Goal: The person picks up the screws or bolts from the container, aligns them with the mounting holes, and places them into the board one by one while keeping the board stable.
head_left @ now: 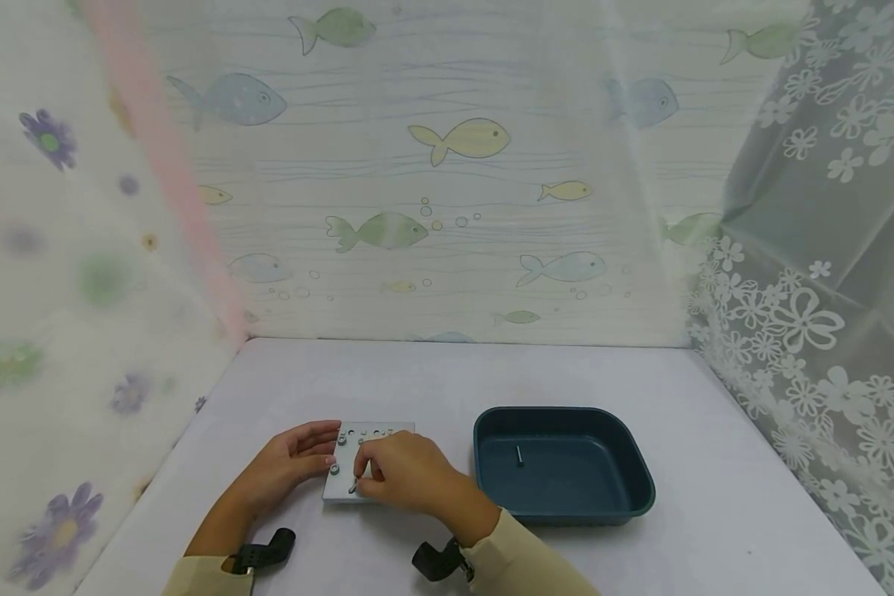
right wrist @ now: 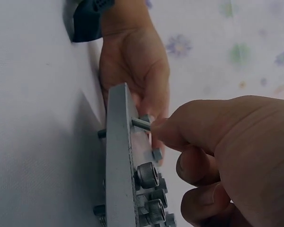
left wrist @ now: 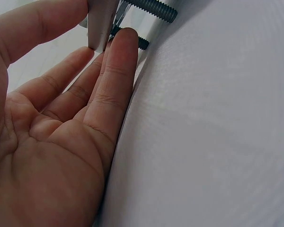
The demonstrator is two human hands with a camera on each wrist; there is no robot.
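Note:
A thick silver metal plate (head_left: 346, 459) lies left of the tray, with several bolts set in it. My left hand (head_left: 286, 468) grips its left edge, thumb above and fingers reaching beneath, as the left wrist view shows. Threaded bolt ends (left wrist: 156, 10) stick out under the plate there. Between thumb and forefinger, my right hand (head_left: 413, 476) pinches a thin screw (right wrist: 141, 124) whose other end meets the plate's upper face near the front. Socket-head bolts (right wrist: 147, 176) stand up from that face further along. The right hand covers part of the plate in the head view.
A dark teal tray (head_left: 566, 520) stands to the right of the plate, with one small screw (head_left: 520, 456) inside. The white table (head_left: 358, 372) ends at a fish-print curtain (head_left: 454, 248) behind. Other curtains hang at the left and right.

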